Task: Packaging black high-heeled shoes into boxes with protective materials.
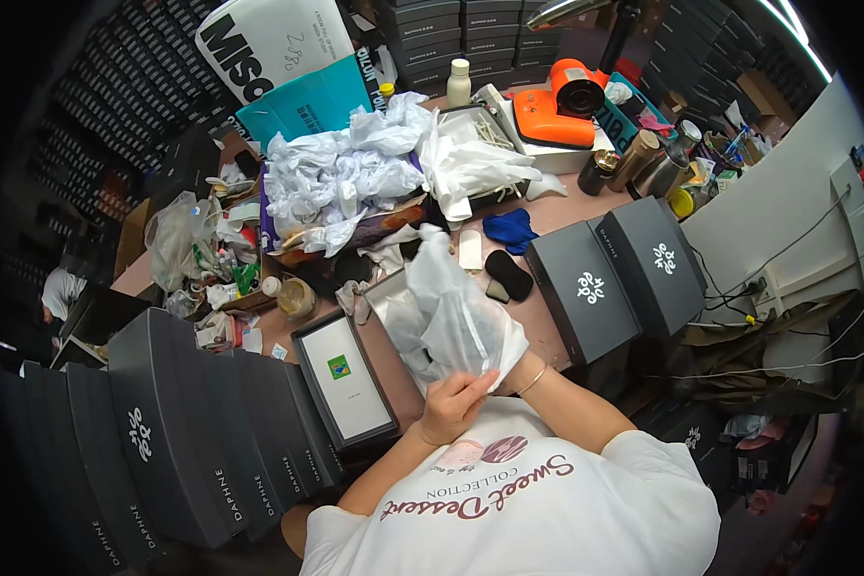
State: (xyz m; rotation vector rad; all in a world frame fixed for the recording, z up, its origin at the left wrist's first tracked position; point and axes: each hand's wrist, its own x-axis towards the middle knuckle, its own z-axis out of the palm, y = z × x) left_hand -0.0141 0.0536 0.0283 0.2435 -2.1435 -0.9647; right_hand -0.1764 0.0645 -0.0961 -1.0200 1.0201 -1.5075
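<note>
A translucent white bag stands up in front of my body, its top crumpled. My left hand is closed on the bag's near edge, thumb against the fingers. My right hand reaches into or behind the bag. Its fingers are covered by the film, and a thin bracelet circles that wrist. Whether anything is inside the bag, I cannot make out. Behind the bag is an open box, mostly hidden. Left of it lies a dark shallow tray-like box part with a white inside and a green sticker.
Dark shoe boxes stand in a row at my left; two more lie at right. Farther back are a heap of crumpled white tissue, an orange device, bottles and flasks. A black pad and blue cloth lie nearby.
</note>
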